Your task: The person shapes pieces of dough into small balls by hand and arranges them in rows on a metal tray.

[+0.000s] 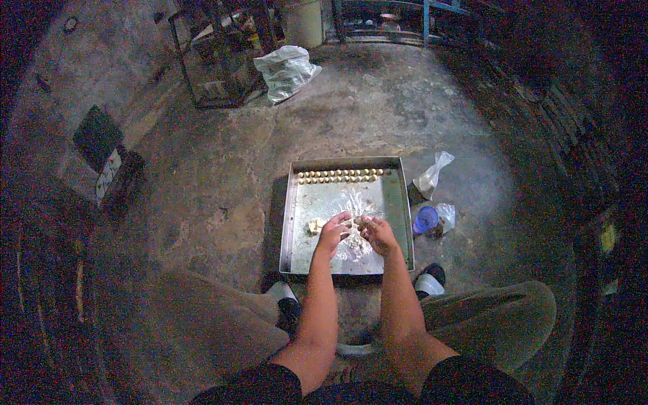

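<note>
A square metal tray (391, 202) lies on the concrete floor in front of me. Two short rows of small round dough balls (341, 176) line its far edge, and white flour is scattered over its middle. My left hand (334, 229) and my right hand (376, 231) hover close together over the floured patch, fingers curled around a small piece of dough (360, 221) between them. A pale lump of dough (315, 226) rests on the tray just left of my left hand.
A blue cup (425, 219) and clear plastic bags (432, 177) sit right of the tray. My sandalled feet (429, 279) flank the tray's near edge. A white plastic bag (287, 71) and a metal rack (216, 57) stand farther back.
</note>
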`<state>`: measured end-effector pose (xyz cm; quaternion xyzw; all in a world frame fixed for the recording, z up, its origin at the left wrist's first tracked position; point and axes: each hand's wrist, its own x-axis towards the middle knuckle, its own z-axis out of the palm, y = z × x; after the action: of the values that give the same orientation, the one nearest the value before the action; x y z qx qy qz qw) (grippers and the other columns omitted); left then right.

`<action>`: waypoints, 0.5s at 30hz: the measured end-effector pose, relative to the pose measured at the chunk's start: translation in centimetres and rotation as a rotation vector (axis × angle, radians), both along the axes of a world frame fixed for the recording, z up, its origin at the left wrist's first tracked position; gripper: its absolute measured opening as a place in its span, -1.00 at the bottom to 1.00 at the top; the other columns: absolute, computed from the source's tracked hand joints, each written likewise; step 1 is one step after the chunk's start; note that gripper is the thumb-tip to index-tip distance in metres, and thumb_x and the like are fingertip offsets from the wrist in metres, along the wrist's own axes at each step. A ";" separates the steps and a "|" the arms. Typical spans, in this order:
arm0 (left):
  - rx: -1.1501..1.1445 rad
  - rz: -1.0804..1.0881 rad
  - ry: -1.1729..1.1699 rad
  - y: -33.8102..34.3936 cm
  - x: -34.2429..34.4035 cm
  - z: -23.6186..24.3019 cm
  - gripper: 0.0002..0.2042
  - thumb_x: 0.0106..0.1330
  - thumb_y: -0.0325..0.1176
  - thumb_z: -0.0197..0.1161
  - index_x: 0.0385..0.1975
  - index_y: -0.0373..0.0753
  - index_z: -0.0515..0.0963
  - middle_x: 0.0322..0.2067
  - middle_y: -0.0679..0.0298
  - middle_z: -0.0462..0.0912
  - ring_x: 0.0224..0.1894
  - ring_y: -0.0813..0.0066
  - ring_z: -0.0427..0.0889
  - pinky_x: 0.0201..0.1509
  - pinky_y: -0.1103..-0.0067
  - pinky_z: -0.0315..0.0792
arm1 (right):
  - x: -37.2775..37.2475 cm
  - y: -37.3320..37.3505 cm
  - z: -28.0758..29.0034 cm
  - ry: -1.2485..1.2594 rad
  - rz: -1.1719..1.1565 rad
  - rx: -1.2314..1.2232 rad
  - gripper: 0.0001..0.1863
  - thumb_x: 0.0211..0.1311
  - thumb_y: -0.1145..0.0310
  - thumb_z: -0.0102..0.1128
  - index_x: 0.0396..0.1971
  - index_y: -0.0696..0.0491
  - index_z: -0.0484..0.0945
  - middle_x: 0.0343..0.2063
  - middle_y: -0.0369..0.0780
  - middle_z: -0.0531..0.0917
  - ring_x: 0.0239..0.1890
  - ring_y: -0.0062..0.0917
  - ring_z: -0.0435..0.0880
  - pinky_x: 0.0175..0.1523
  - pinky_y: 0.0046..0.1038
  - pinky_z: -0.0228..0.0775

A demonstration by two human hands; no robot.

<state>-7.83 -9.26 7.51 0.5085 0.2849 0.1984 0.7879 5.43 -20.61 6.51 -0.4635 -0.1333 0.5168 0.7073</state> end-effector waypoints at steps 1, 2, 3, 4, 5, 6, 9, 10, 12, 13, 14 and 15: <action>-0.028 0.030 -0.008 0.2 -0.2 0.1 -0.49 0.09 -0.57 0.09 0.14 -0.23 0.42 -0.02 0.31 0.54 -0.11 0.54 0.53 -0.07 0.65 0.41 | -0.1 0.0 0.2 0.055 -0.032 -0.013 -0.75 0.38 0.24 -0.03 -0.15 0.10 0.46 -0.28 -0.19 0.63 -0.30 -0.50 0.59 -0.28 -0.47 0.42; -0.045 0.038 0.031 0.3 -0.4 0.1 -0.52 0.12 -0.54 0.08 0.14 -0.22 0.42 -0.02 0.33 0.54 -0.10 0.52 0.53 -0.06 0.62 0.38 | -0.2 0.0 0.3 0.142 -0.054 0.010 -0.76 0.37 0.24 -0.03 -0.15 0.09 0.45 -0.31 -0.20 0.62 -0.34 -0.51 0.57 -0.32 -0.48 0.40; -0.041 0.042 0.037 0.4 -0.5 0.0 -0.53 0.14 -0.53 0.08 0.13 -0.21 0.43 -0.03 0.34 0.54 -0.11 0.53 0.53 -0.06 0.62 0.38 | -0.2 0.1 0.5 0.230 -0.080 0.016 -0.76 0.36 0.24 -0.03 -0.15 0.08 0.44 -0.34 -0.22 0.61 -0.38 -0.52 0.55 -0.37 -0.50 0.37; -0.037 0.054 0.068 0.5 -0.6 -0.2 -0.54 0.15 -0.51 0.08 0.12 -0.20 0.43 -0.03 0.35 0.54 -0.11 0.54 0.53 -0.07 0.61 0.38 | -0.2 0.2 0.6 0.321 -0.095 0.016 -0.77 0.36 0.24 -0.02 -0.15 0.07 0.43 -0.37 -0.23 0.60 -0.43 -0.53 0.54 -0.41 -0.52 0.35; -0.027 0.065 0.105 0.5 -0.6 -0.4 -0.55 0.16 -0.49 0.09 0.12 -0.20 0.44 -0.03 0.36 0.54 -0.11 0.54 0.53 -0.08 0.61 0.37 | -0.2 0.2 0.8 0.335 -0.108 0.043 -0.77 0.34 0.21 -0.01 -0.18 0.05 0.43 -0.41 -0.26 0.56 -0.46 -0.55 0.50 -0.44 -0.54 0.30; -0.006 0.059 0.114 0.6 -0.7 -0.7 -0.60 0.23 -0.41 0.05 0.11 -0.17 0.44 -0.02 0.39 0.55 -0.12 0.56 0.53 -0.08 0.58 0.36 | -0.2 0.4 1.0 0.351 -0.111 0.064 -0.76 0.33 0.18 0.00 -0.20 0.03 0.43 -0.46 -0.28 0.53 -0.49 -0.57 0.46 -0.47 -0.56 0.26; -0.073 0.070 0.134 0.8 -0.8 -1.8 -0.62 0.27 -0.36 0.03 0.11 -0.14 0.45 0.00 0.40 0.55 -0.11 0.58 0.51 -0.09 0.57 0.35 | -0.4 0.8 1.4 0.393 -0.264 -0.117 -0.66 0.32 -0.02 -0.06 -0.45 -0.06 0.36 -0.68 -0.37 0.32 -0.71 -0.61 0.25 -0.65 -0.57 0.01; -0.070 0.053 0.132 0.9 -0.9 -2.2 -0.62 0.28 -0.35 0.02 0.11 -0.14 0.45 0.00 0.40 0.55 -0.10 0.58 0.51 -0.09 0.56 0.35 | -0.6 0.9 1.3 0.363 -0.293 -0.166 -0.63 0.33 -0.05 -0.09 -0.51 -0.08 0.33 -0.72 -0.37 0.29 -0.75 -0.61 0.22 -0.68 -0.56 -0.02; -0.073 0.033 0.189 1.0 -0.9 -2.7 -0.63 0.30 -0.33 0.01 0.11 -0.14 0.44 0.01 0.40 0.55 -0.09 0.58 0.50 -0.08 0.54 0.35 | -1.1 1.4 1.0 0.292 -0.442 -0.293 -0.48 0.32 -0.19 -0.16 -0.68 -0.11 0.24 -0.82 -0.39 0.17 -0.85 -0.60 0.06 -0.74 -0.51 -0.14; -0.080 0.034 0.166 1.0 -0.9 -2.9 -0.63 0.30 -0.33 0.02 0.11 -0.14 0.45 0.00 0.40 0.55 -0.08 0.58 0.49 -0.08 0.54 0.35 | -1.4 1.7 0.8 0.246 -0.498 -0.342 -0.47 0.32 -0.20 -0.16 -0.69 -0.11 0.23 -0.81 -0.39 0.19 -0.85 -0.60 0.08 -0.74 -0.51 -0.13; -0.095 0.039 0.176 1.0 -0.9 -3.0 -0.63 0.29 -0.33 0.03 0.11 -0.14 0.45 0.00 0.39 0.55 -0.07 0.57 0.49 -0.07 0.53 0.35 | -1.6 2.1 0.4 0.198 -0.561 -0.401 -0.46 0.31 -0.21 -0.15 -0.69 -0.11 0.22 -0.81 -0.39 0.20 -0.84 -0.59 0.10 -0.74 -0.50 -0.12; -0.108 0.043 0.184 0.9 -0.8 -3.1 -0.63 0.29 -0.33 0.05 0.11 -0.15 0.45 0.00 0.39 0.56 -0.05 0.57 0.49 -0.06 0.52 0.35 | -1.8 2.5 0.2 0.148 -0.625 -0.458 -0.45 0.30 -0.23 -0.15 -0.69 -0.11 0.21 -0.80 -0.38 0.21 -0.84 -0.59 0.11 -0.74 -0.50 -0.11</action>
<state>-8.66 -8.35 4.46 0.4753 0.3772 0.1523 0.7802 3.66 -18.15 6.67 -0.5891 0.1844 0.3251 0.7165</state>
